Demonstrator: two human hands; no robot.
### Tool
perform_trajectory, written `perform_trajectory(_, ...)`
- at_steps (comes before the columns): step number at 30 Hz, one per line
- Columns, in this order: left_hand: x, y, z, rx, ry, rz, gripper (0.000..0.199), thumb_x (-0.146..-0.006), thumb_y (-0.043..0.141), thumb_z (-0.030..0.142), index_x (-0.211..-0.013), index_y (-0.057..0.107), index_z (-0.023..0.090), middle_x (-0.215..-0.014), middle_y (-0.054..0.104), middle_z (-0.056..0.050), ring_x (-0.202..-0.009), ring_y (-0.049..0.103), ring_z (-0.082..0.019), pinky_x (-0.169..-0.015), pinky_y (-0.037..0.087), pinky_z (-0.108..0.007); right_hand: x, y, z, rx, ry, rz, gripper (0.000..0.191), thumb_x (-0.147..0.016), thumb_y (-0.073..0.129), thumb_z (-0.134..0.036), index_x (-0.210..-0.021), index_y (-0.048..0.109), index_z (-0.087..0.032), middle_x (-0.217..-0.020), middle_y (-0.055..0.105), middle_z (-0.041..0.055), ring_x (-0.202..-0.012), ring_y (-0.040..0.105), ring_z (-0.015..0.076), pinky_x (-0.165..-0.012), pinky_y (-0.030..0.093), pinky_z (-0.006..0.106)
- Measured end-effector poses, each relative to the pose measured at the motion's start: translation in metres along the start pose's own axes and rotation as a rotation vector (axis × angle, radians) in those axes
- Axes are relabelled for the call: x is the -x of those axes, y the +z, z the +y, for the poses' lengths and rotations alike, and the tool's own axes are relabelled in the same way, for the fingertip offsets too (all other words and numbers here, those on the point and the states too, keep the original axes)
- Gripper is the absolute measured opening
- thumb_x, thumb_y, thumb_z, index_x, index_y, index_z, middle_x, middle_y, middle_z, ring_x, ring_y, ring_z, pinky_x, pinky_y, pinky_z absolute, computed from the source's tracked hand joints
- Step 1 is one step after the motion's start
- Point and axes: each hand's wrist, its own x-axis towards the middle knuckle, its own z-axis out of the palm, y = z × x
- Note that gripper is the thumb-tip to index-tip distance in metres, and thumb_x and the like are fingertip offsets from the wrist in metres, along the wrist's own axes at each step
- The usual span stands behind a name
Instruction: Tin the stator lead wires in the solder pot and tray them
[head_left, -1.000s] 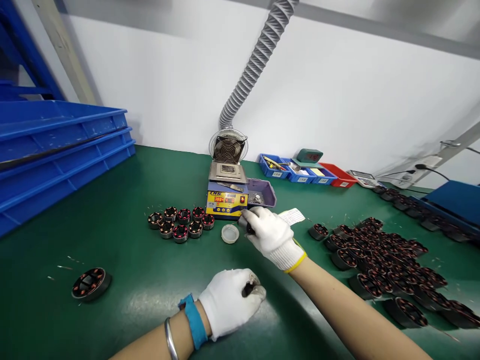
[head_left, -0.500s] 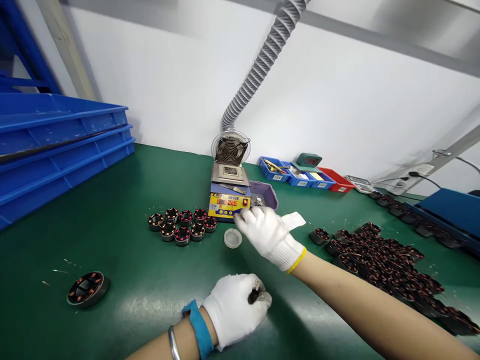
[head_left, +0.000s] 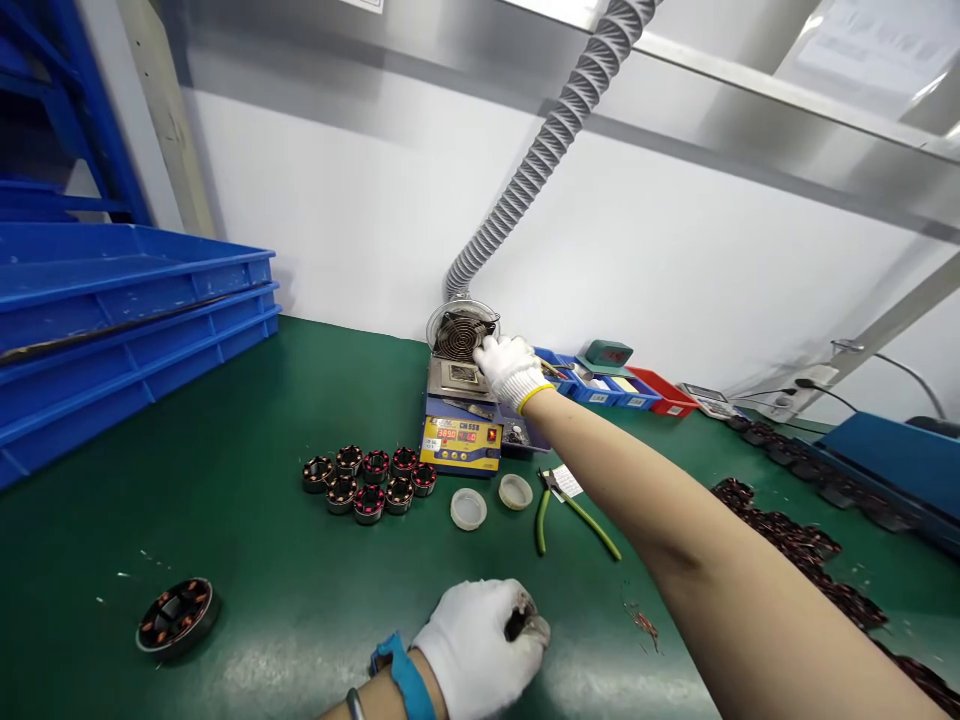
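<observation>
My left hand (head_left: 487,640), in a white glove with dirty fingertips, rests low over the green table. Its fingers curl closed around something dark, mostly hidden. My right hand (head_left: 508,368), also gloved, is stretched forward at the right side of the solder pot (head_left: 461,378), in front of its round fan (head_left: 459,335). Those fingers are bunched together; what they hold, if anything, cannot be made out. Below is the yellow control panel (head_left: 459,444) with lit red digits. Two small white cups (head_left: 469,509) and green-handled cutters (head_left: 555,500) lie between my hands.
Several copper-wound stators (head_left: 369,503) stand grouped left of the pot, and a larger one (head_left: 178,617) lies at the near left. More stators (head_left: 795,550) crowd the right. Blue crates (head_left: 135,320) are stacked left. Small bins (head_left: 660,390) line the wall. Wire scraps (head_left: 643,625) lie right.
My right hand has moved forward and up from near the cups to beside the solder pot, uncovering the second cup and cutters. My left hand keeps its curl. The view has tilted upward.
</observation>
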Motion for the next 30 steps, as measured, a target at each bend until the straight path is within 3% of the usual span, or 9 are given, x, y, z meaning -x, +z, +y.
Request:
perform_trajectory(6, -0.002, 0.001, -0.001, 0.000, 0.006, 0.002, 0.029, -0.084, 0.045, 0.041, -0.089, 0.067, 0.022, -0.087, 0.071, -0.005, -0.083, 0.065, -0.023, -0.068, 0.044, -0.030, -0.006, 0.003, 0.006, -0.072, 0.062, -0.005, 0.034, -0.089, 0.042, -0.011, -0.116, 0.061, -0.018, -0.115, 0.054, 0.0183, -0.110, 0.051, 0.0318, -0.083, 0.046, 0.045)
perform_trajectory(10, -0.003, 0.002, 0.000, 0.004, 0.013, 0.010, 0.029, -0.084, 0.045, 0.042, -0.089, 0.066, 0.023, -0.088, 0.071, -0.005, -0.085, 0.065, -0.024, -0.070, 0.045, -0.031, -0.013, -0.008, 0.023, -0.234, 0.167, -0.011, 0.035, -0.086, 0.054, -0.030, -0.119, 0.059, -0.018, -0.111, 0.060, 0.0143, -0.100, 0.059, 0.0287, -0.079, 0.050, 0.038)
perform_trajectory(13, -0.005, 0.004, -0.002, 0.001, 0.019, 0.016, 0.030, -0.084, 0.044, 0.043, -0.089, 0.066, 0.023, -0.088, 0.071, -0.005, -0.086, 0.065, -0.025, -0.070, 0.045, -0.031, -0.019, -0.006, 0.023, -0.412, 0.243, -0.022, 0.038, -0.083, 0.055, -0.043, -0.111, 0.062, -0.019, -0.100, 0.065, 0.0093, -0.095, 0.062, 0.0251, -0.076, 0.050, 0.032)
perform_trajectory(19, -0.006, 0.003, -0.005, 0.001, 0.043, 0.032, 0.030, -0.084, 0.044, 0.043, -0.088, 0.066, 0.023, -0.089, 0.071, -0.004, -0.086, 0.065, -0.024, -0.070, 0.045, -0.030, -0.027, 0.009, 0.006, -0.525, 0.306, 0.030, 0.038, -0.074, 0.062, -0.040, -0.105, 0.064, -0.019, -0.104, 0.066, 0.0088, -0.098, 0.062, 0.0260, -0.080, 0.050, 0.033)
perform_trajectory(26, -0.006, 0.003, -0.005, 0.018, 0.051, 0.045, 0.030, -0.084, 0.045, 0.042, -0.086, 0.066, 0.022, -0.086, 0.071, -0.005, -0.082, 0.065, -0.023, -0.068, 0.043, -0.030, -0.024, 0.008, 0.020, -0.642, 0.335, 0.125, 0.040, -0.074, 0.062, -0.040, -0.109, 0.064, -0.021, -0.104, 0.066, 0.0056, -0.101, 0.062, 0.0244, -0.083, 0.050, 0.029)
perform_trajectory(30, -0.007, 0.003, -0.007, 0.028, 0.060, 0.059, 0.029, -0.084, 0.046, 0.042, -0.086, 0.066, 0.021, -0.086, 0.071, -0.005, -0.081, 0.064, -0.022, -0.067, 0.043, -0.030, -0.016, 0.017, 0.016, -0.676, 0.364, 0.156, 0.047, -0.076, 0.062, -0.036, -0.121, 0.058, -0.020, -0.113, 0.064, 0.0074, -0.105, 0.060, 0.0238, -0.088, 0.049, 0.029)
